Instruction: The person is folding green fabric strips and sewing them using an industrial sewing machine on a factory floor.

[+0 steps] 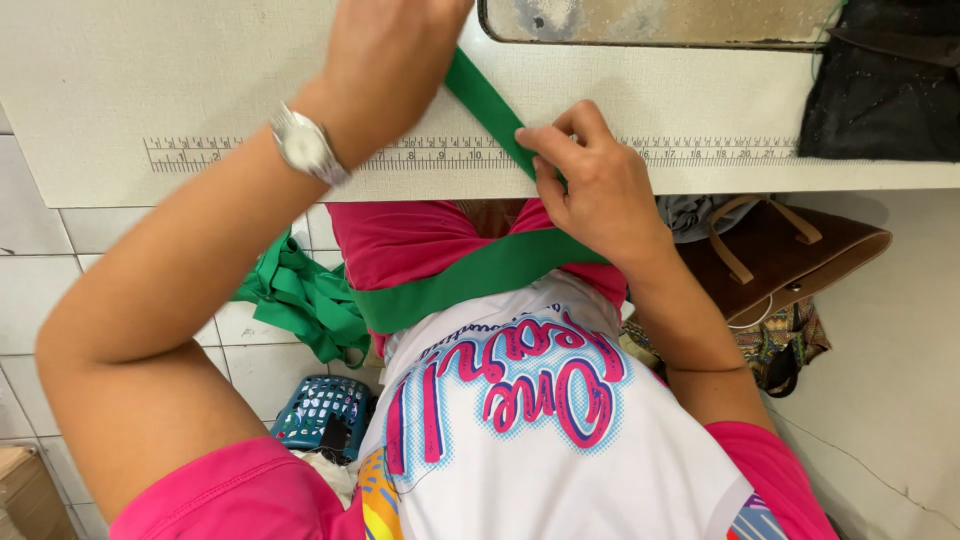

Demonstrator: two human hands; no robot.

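Looking straight down at a white table [120,90] filling the top of the frame, printed ruler [420,153] running along its near edge. Green strap [487,100] crossing the table diagonally near top centre, then dropping over the edge and running lower left across the lap. Right hand [590,185] sitting just right of centre, fingers curled narrow and pinching the strap right at the table edge, fingertips [530,135] pressed on top of the fabric where it crosses the ruler. Left hand [390,55] up at top centre, wrapped over the strap's far end; fingers cut off by the frame edge, so can't tell how tightly closed. Silver wristwatch [305,145] on that wrist. More of the same green strap bunched in a loose pile [300,295] at centre left, hanging below the table. Brown handbag [790,255] tucked under the table at right, black cloth [880,80] in the upper right corner, small blue basket [320,408] on the tiled floor at lower left.
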